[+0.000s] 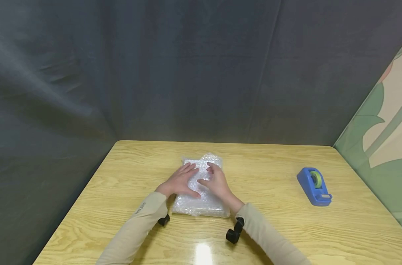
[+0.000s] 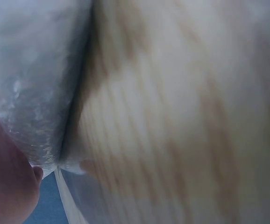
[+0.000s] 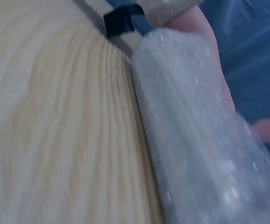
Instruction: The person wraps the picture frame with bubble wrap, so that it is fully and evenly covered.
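A flat rectangular bundle in clear bubble wrap [image 1: 201, 209] lies on the table in front of me, and what is inside it is hidden. My left hand [image 1: 181, 181] rests on its left half, fingers spread and thumb stretched toward the middle. Over the right half is my right hand [image 1: 218, 182], its fingers bent and the thumb apart from them, fingertips close over the wrap. In the right wrist view the thick rounded edge of the bubble wrap [image 3: 181, 116] fills the right side. The left wrist view shows part of the bundle's side beside the wood.
A blue tape dispenser [image 1: 315, 187] with a green-edged roll stands to the right on the wooden table [image 1: 270, 173]. A dark curtain [image 1: 201, 73] hangs behind and to the left. At the right edge is a floral-patterned panel [image 1: 386, 147]. Black wrist camera mounts [image 1: 233, 235] hang under the sleeves.
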The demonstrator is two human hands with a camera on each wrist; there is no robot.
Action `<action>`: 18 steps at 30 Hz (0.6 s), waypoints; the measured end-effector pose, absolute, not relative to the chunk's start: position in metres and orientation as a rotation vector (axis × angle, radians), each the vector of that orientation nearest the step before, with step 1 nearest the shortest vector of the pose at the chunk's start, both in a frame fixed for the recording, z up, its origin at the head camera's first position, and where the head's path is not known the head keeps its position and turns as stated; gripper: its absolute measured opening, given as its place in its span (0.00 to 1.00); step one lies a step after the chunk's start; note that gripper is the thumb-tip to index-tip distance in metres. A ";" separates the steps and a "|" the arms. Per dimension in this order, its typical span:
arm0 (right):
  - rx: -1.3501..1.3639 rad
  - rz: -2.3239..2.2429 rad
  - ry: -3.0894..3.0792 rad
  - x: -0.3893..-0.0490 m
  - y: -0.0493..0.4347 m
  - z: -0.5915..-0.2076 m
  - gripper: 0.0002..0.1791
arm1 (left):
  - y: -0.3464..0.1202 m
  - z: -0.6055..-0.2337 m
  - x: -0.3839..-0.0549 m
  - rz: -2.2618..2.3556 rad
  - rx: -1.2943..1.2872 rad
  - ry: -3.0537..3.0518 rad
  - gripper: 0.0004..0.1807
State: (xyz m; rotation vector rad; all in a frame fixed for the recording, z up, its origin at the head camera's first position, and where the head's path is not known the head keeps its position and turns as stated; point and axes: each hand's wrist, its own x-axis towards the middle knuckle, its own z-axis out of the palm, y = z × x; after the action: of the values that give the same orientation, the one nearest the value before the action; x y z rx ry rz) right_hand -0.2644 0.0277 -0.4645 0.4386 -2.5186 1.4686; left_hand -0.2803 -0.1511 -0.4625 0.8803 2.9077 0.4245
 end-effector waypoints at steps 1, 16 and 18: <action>0.479 1.439 -2.514 -0.265 0.030 -0.464 0.36 | -0.151 -0.463 -0.281 0.422 0.879 2.907 0.57; 0.842 1.133 -2.516 -0.283 0.042 -0.476 0.14 | -0.150 -0.460 -0.279 0.430 0.891 2.890 0.57; 0.868 1.109 -2.496 -0.283 0.042 -0.479 0.13 | -0.151 -0.462 -0.281 0.404 0.875 2.894 0.56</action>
State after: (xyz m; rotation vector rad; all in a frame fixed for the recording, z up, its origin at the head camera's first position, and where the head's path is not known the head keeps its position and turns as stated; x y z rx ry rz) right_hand -0.2830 0.0416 -0.4791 0.8680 -2.4962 1.1085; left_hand -0.2807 -0.1505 -0.4616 0.8754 2.8938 0.4042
